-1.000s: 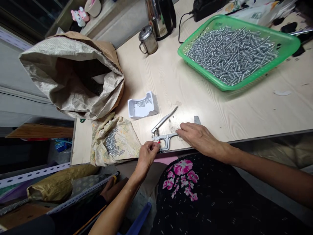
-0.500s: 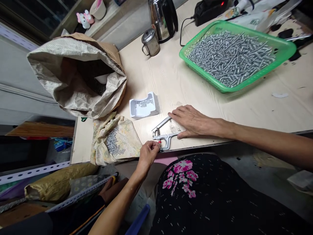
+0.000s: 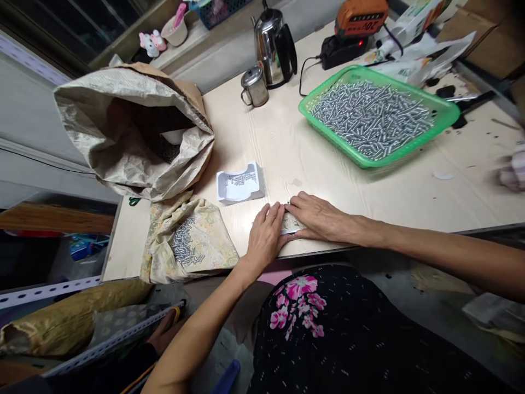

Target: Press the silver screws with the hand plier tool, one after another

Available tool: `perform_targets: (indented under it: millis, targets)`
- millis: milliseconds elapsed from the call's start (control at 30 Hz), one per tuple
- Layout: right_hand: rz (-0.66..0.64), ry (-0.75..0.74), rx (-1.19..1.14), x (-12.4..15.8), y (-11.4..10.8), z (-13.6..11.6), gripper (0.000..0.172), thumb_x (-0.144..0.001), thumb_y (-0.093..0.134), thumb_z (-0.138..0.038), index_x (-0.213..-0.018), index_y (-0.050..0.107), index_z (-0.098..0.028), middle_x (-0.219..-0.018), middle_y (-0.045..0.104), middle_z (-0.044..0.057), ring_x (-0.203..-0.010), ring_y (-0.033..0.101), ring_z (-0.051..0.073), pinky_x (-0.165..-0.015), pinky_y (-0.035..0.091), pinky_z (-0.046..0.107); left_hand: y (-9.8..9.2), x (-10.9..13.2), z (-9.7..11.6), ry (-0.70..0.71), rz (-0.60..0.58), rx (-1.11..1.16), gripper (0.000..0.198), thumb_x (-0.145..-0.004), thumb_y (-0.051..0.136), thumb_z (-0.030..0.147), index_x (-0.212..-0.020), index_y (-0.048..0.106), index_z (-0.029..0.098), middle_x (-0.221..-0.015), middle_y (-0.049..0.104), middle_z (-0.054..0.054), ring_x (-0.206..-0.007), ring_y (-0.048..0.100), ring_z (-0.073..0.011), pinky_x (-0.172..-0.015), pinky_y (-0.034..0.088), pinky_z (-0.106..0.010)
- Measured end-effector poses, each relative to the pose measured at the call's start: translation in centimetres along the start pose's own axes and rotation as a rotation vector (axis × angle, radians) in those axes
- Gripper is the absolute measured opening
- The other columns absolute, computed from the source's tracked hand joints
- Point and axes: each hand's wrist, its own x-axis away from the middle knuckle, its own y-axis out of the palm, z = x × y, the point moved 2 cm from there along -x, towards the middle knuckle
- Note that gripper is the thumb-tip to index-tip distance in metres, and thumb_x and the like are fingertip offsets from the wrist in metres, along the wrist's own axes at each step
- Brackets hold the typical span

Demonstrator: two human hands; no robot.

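A pair of grey metal hand pliers (image 3: pixel 290 224) lies at the table's front edge, mostly hidden under my hands. My left hand (image 3: pixel 264 235) is closed over the jaw end, fingers together. From the other side my right hand (image 3: pixel 322 218) wraps the handles, its fingertips close to the left ones. Just behind them stands a small white tray (image 3: pixel 259 189) with small silvery metal pieces (image 3: pixel 244 179) in it. Left of my left hand, more such pieces (image 3: pixel 184 243) lie on a folded floral cloth (image 3: pixel 217 235).
A green plastic basket (image 3: pixel 356 157) full of silvery metal pieces stands at the back right. A large open paper sack (image 3: pixel 135 175) is at the left. Behind are a lidded metal mug (image 3: pixel 255 87), a kettle (image 3: pixel 273 49) and an orange battery (image 3: pixel 361 19) on a charger. Something blurred shows at the right edge.
My left hand has moved up and right from the pliers' jaw tip to cover their head. The handles have come together, with my right hand closed around them. The view has shifted slightly.
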Motion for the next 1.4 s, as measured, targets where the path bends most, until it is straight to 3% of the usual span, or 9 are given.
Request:
perform_targets:
  millis: [167,333,533,967,1033,1133,1200,1267,1400]
  targets:
    - [-0.055,0.076,-0.015,0.6,-0.5,0.4,0.048,-0.076,0.076,-0.038,-0.113,0.055,-0.015,-0.107,0.059,0.012,-0.094,0.052,0.025,-0.075,0.044,0.034,-0.1,-1.6,-1.0,0.010,-0.134,-0.006,0.070,-0.085,0.070,0.036,-0.143,0.037,0.016,-0.132,0.054,-0.016,-0.115,0.051,-0.0306,-0.098,0.046,-0.048]
    - [-0.039,0.126,0.126,0.8,-0.3,-0.3,0.028,-0.083,0.071,-0.031,-0.104,0.061,-0.015,-0.100,0.062,0.011,-0.089,0.052,0.024,-0.072,0.040,0.034,-0.6,-2.1,-0.4,-0.064,-0.158,0.012,0.051,-0.079,0.077,0.032,-0.123,0.057,0.014,-0.107,0.060,-0.010,-0.101,0.051,-0.0284,-0.087,0.048,-0.042]
    - [-0.029,0.092,0.157,0.5,0.0,-0.9,0.009,-0.090,0.061,-0.024,-0.092,0.063,-0.015,-0.089,0.063,0.008,-0.083,0.052,0.021,-0.069,0.034,0.033,-0.4,-1.9,-0.2,-0.106,-0.118,0.032,0.032,-0.083,0.073,0.031,-0.110,0.063,0.018,-0.095,0.060,-0.007,-0.094,0.050,-0.0261,-0.079,0.046,-0.038]
    - [-0.102,0.067,0.042,0.4,0.8,-0.6,0.020,-0.096,0.045,-0.014,-0.083,0.060,-0.016,-0.083,0.062,0.007,-0.078,0.053,0.018,-0.072,0.040,0.032,-0.4,-1.8,0.3,-0.104,-0.171,-0.015,0.013,-0.092,0.062,0.029,-0.092,0.066,0.017,-0.092,0.063,-0.007,-0.094,0.054,-0.0241,-0.080,0.046,-0.036]
    - [-0.092,0.088,0.029,0.6,0.5,-0.4,0.014,-0.095,0.053,-0.024,-0.094,0.062,-0.015,-0.092,0.063,0.010,-0.085,0.055,0.021,-0.076,0.044,0.034,-0.6,-1.5,0.0,-0.110,-0.166,0.009,0.024,-0.089,0.066,0.031,-0.107,0.065,0.016,-0.102,0.064,-0.009,-0.101,0.054,-0.0255,-0.085,0.047,-0.037]
    - [0.008,0.054,-0.012,1.3,-0.2,-0.4,0.044,-0.089,0.064,-0.043,-0.119,0.057,-0.012,-0.113,0.060,0.016,-0.103,0.054,0.028,-0.088,0.045,0.041,-1.5,-0.2,-1.3,-0.110,-0.058,0.116,0.062,-0.082,0.074,0.037,-0.134,0.051,0.013,-0.128,0.058,-0.014,-0.117,0.050,-0.0276,-0.097,0.045,-0.039]
    - [0.082,0.024,-0.033,2.0,-0.6,-0.8,0.051,-0.089,0.062,-0.046,-0.127,0.054,-0.012,-0.123,0.056,0.018,-0.112,0.051,0.030,-0.095,0.043,0.045,-2.5,1.5,-2.6,-0.217,0.062,0.175,0.052,-0.088,0.067,0.038,-0.132,0.055,0.014,-0.127,0.058,-0.014,-0.117,0.052,-0.0261,-0.099,0.044,-0.038]
    - [0.127,0.024,-0.059,2.5,-0.7,-1.5,0.045,-0.094,0.056,-0.042,-0.128,0.054,-0.013,-0.122,0.057,0.016,-0.113,0.050,0.029,-0.097,0.042,0.045,-3.2,3.4,-3.7,-0.399,0.129,0.181,0.029,-0.094,0.057,0.037,-0.109,0.068,0.015,-0.107,0.064,-0.011,-0.105,0.057,-0.0235,-0.092,0.045,-0.035]
    - [0.138,0.073,-0.088,3.0,0.3,-3.0,0.035,-0.095,0.055,-0.038,-0.121,0.060,-0.016,-0.107,0.061,0.012,-0.099,0.052,0.026,-0.084,0.043,0.040,-3.1,5.8,-4.0,-0.638,-0.030,0.106,0.034,-0.086,0.064,0.045,-0.069,0.068,0.016,-0.080,0.063,-0.007,-0.086,0.057,-0.0214,-0.073,0.041,-0.029]
